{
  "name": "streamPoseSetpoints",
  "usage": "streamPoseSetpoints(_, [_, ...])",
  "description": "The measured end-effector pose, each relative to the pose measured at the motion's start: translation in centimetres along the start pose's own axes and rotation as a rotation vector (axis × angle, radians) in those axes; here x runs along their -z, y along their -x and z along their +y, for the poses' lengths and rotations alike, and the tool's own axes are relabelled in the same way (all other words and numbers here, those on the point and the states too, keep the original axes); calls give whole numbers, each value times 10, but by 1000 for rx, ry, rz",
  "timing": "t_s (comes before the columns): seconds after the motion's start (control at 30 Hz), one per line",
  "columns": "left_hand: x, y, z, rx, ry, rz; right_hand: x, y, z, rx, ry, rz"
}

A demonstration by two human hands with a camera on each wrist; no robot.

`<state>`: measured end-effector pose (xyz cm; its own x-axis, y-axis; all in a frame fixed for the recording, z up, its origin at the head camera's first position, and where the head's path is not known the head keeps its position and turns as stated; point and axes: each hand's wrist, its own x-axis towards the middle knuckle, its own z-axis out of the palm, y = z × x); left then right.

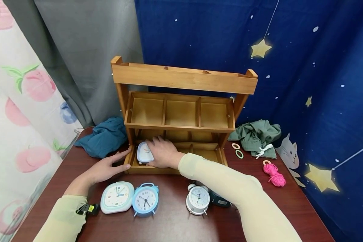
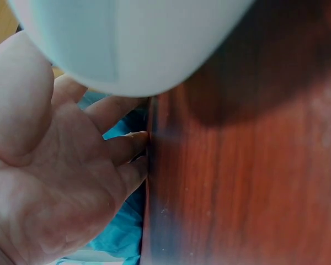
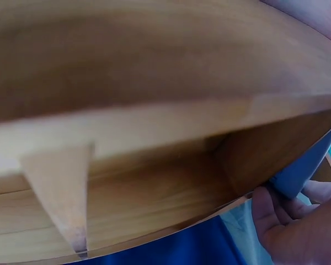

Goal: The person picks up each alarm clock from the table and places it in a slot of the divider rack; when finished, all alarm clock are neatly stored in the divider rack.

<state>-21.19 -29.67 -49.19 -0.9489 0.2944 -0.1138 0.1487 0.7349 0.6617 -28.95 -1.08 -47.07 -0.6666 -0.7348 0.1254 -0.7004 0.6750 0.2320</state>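
A small pale-blue alarm clock (image 1: 144, 154) with a white face stands in the left compartment of the bottom tier of a wooden shelf (image 1: 181, 82). My right hand (image 1: 163, 154) grips it from its right side. In the right wrist view, the fingers lie against the blue casing (image 3: 300, 171), beside a wooden divider. At the shelf's lower left corner, my left hand (image 1: 107, 169) rests with extended fingers touching the wood. Just below that hand, a white and mint clock (image 1: 117, 197) stands on the table, looming large in the left wrist view.
A blue twin-bell clock (image 1: 145, 200), a white twin-bell clock (image 1: 198, 200) and a black clock (image 1: 220, 200) stand in front of the shelf. Teal cloth (image 1: 104, 137) lies left; green cloth (image 1: 255, 134), hair ties (image 1: 239, 154) and pink yarn (image 1: 274, 174) lie right.
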Motion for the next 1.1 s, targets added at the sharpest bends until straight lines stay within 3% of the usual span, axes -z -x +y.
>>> streamPoseSetpoints(0.47, [-1,-1,-2,2,-1,-3,0,5,0,3,50,12])
streamPoseSetpoints(0.77, [-1,0,-3,13,-3,-10,10,20,6,-24,-108,-23])
streamPoseSetpoints(1.1, [0,-1,-1,19,-7,-14,46,63,12,29,-283,-1])
